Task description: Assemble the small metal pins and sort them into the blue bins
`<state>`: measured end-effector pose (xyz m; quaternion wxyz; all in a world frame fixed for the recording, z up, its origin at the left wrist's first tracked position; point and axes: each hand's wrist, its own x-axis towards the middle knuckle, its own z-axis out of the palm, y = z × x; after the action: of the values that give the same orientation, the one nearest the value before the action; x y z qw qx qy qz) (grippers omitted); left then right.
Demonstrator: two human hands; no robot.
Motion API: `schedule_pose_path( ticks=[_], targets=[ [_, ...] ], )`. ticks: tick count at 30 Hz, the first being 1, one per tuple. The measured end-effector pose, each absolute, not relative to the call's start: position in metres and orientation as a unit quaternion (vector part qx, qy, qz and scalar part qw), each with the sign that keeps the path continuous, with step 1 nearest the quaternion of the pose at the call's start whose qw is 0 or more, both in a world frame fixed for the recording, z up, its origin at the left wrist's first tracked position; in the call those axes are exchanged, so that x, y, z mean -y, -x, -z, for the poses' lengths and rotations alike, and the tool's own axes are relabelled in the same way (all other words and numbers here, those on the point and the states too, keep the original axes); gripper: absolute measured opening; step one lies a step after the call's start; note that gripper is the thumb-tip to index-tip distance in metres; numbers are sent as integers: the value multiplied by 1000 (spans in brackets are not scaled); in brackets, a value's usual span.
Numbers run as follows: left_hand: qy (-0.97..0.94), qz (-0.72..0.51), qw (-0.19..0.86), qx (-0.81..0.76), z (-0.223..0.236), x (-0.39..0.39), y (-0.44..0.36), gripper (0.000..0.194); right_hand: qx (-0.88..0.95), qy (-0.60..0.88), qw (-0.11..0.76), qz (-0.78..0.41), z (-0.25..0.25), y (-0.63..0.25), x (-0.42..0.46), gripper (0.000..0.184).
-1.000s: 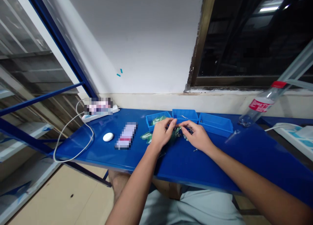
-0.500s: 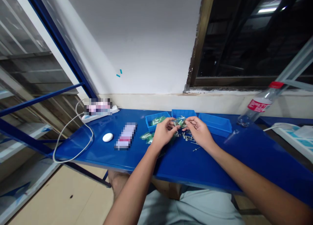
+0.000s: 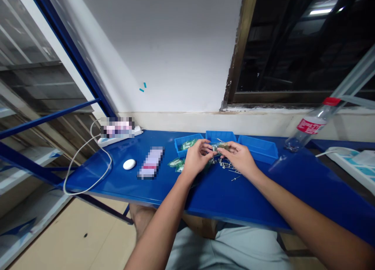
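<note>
Blue tabletop [image 3: 263, 199] has open room in front & R of the hands; 3 blue bins [image 3: 219, 136] line the back edge. R hand [image 3: 238, 158] pinches small greenish part [image 3: 222, 147], shifted slightly R vs. prev. frame; L hand [image 3: 197, 158] curled beside it, contact unclear. Loose metal pins [image 3: 225, 165] lie just below.

We see a glossy royal-blue bench top [image 3: 234, 199], and the middle bin [image 3: 219, 136] matches it. Left of that bin, a blue bin [image 3: 179, 147] holds green circuit boards [image 3: 188, 145]; right of it sits another blue bin [image 3: 258, 149], then a clear bottle [image 3: 307, 126] with a red-and-white label.
</note>
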<state>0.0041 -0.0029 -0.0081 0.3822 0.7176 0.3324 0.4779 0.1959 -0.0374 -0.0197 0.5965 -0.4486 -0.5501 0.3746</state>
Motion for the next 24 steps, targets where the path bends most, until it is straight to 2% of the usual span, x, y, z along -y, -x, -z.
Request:
schedule_pose_path(
  ticks=[2,4,10,13,16,20,24],
  targets=[
    [-739,-469,337,-348,5,5,-4,27,540,457,616,-348,22,-197,36,39],
    [-756,-451,330,-341,2,9,-4,24,537,459,632,-318,24,-198,34,39],
    [-758,-442,382,-290,0,14,-5,50,620,447,602,-232,26,-197,39,29],
    [-738,-455,393,-306,4,9,-5,59,680,416,568,-205,24,-193,44,30],
    [-712,-465,422,-314,5,6,-3,61,702,400,551,-207,20,-192,46,33],
    [-696,-461,452,-314,5,6,-1,66,740,403,514,-161,16,-195,46,27],
    [-706,-425,456,-335,7,3,0,62,715,417,536,-167,14,-197,46,18]
  ],
)
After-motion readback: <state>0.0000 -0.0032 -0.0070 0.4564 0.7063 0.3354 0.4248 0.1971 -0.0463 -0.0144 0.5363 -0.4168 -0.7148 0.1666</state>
